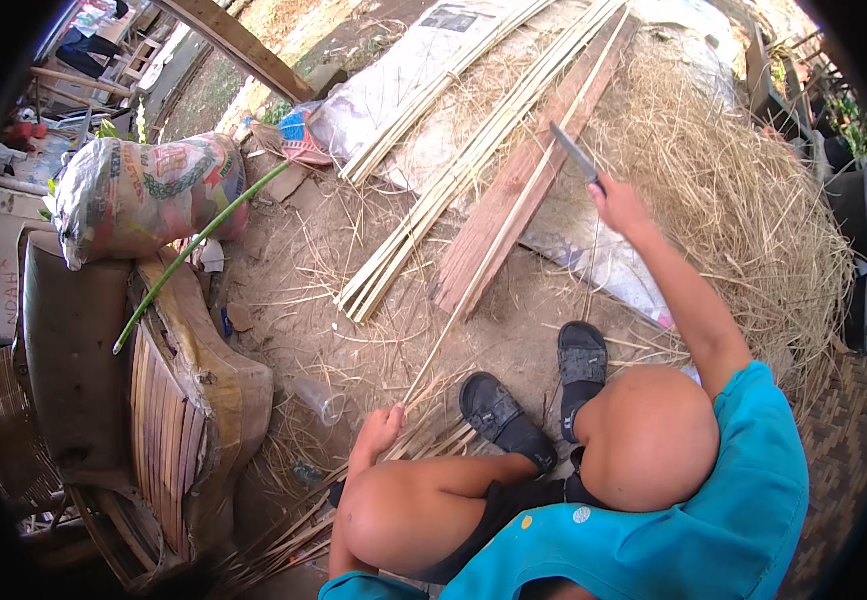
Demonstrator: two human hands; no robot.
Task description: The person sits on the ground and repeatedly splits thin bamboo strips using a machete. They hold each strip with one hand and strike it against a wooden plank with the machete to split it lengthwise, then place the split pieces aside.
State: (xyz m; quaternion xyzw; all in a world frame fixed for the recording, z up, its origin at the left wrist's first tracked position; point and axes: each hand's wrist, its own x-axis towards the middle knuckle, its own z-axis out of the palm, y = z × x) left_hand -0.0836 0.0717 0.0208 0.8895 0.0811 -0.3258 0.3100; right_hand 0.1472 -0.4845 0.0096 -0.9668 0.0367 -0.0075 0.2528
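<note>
- Here's the slim pale strip [501,240], lying lengthwise along the reddish-brown plank [512,190], its near end running off the board toward the person's left side.
- At that near end, the left hand [382,430]: fingers curled in, pinching the strip down low, just beside the left knee.
- Up the board, the right hand [622,205] has its fingers wrapped around the dark handle of the knife [576,152], arm stretched well forward.
- The blade points up and left, out over the plank; whether its edge touches the strip, one cannot tell.
- Just left of the plank, a long bundle of split strips [474,165] fans out at its near end; beyond it, a smaller bundle [444,85] lies on pale sheeting [374,95].
- To the right, a big tangled heap of straw-coloured shavings [734,190] spreads out!
- Down at the feet, two dark sandals [499,415] on bare earth, with a clear plastic cup [319,398] tipped over to their left.
- Farther left, a green stalk [196,243] slants across in front of a stuffed sack [154,190], above a battered brown seat [74,360].
</note>
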